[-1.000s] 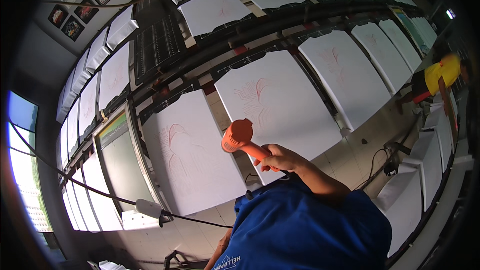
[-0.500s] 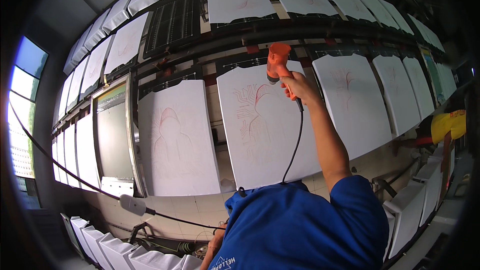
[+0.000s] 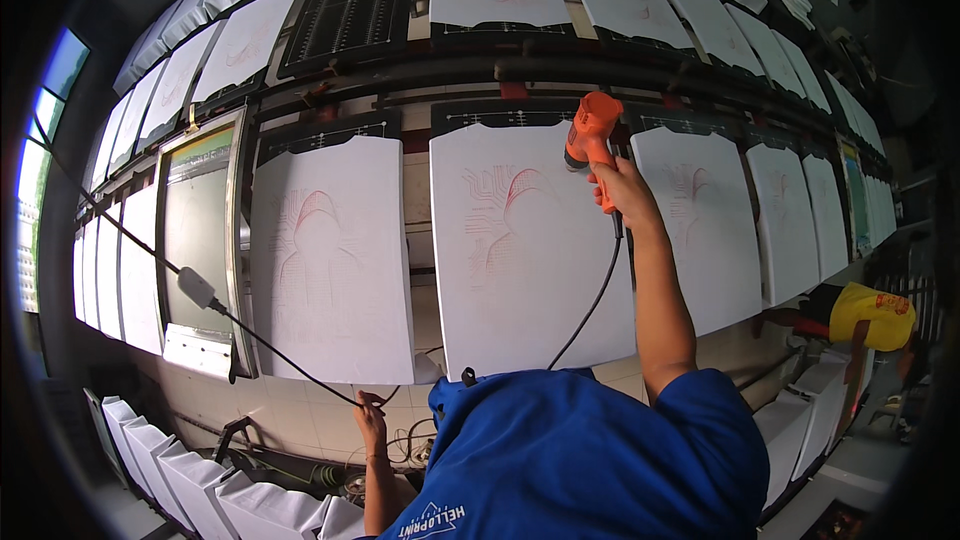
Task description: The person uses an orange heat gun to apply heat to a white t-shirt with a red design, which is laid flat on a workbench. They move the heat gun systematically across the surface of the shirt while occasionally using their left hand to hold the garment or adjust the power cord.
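My right hand (image 3: 625, 190) is wrapped round the handle of an orange heat gun (image 3: 598, 120). The gun is held over the far right corner of a white fabric panel (image 3: 530, 300), its dark end tipped down and to the left. Thin red line art of a hooded figure with circuit-like lines is on that panel. From the handle a black cord (image 3: 596, 303) runs back toward my body. Low on the left, my left hand (image 3: 371, 424) is closed on a black power cable (image 3: 290, 364), which carries a grey-white connector block (image 3: 195, 287).
A matching printed white panel (image 3: 335, 280) lies to the left, with a metal-framed printing screen (image 3: 205, 230) beyond it. A dark rail (image 3: 470, 75) separates the far row of panels. At the right, a person in yellow (image 3: 870, 318) is partly visible. More white panels (image 3: 190, 475) line the lower left.
My left hand has come out from beside my body to the left, with the cable in it. The heat gun has shifted right over the panel. The view has shifted slightly.
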The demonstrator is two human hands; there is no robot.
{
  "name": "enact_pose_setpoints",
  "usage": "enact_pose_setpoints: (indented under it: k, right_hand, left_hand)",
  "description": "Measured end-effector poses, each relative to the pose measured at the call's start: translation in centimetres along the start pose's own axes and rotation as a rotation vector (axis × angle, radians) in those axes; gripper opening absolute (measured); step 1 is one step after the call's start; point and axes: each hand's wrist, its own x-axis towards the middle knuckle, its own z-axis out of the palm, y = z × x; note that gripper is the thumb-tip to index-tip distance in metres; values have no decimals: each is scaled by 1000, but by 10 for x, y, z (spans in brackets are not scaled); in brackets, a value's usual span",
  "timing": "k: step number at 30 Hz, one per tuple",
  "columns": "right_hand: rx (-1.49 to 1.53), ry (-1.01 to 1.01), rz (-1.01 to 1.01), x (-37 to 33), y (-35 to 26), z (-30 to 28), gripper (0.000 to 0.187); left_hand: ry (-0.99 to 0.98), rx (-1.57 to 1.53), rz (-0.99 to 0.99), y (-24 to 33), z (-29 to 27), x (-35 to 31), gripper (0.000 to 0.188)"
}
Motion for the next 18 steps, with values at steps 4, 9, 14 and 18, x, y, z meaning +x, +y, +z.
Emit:
enact_pose_setpoints:
  k: [4, 9, 14, 18]
  right_hand:
    - [35, -111, 25, 1, 0, -7, 34]
    - [-3, -192, 28, -16, -3, -10, 36]
    - [-95, -259, 77, -34, -7, -17, 36]
    - [-43, -243, -24, -24, 4, -2, 39]
  left_hand:
    - [160, -215, -12, 5, 8, 15, 74]
    - [124, -215, -100, 4, 4, 20, 73]
    - [345, -191, -196, 25, 22, 18, 64]
    - [609, -251, -185, 18, 41, 49, 70]
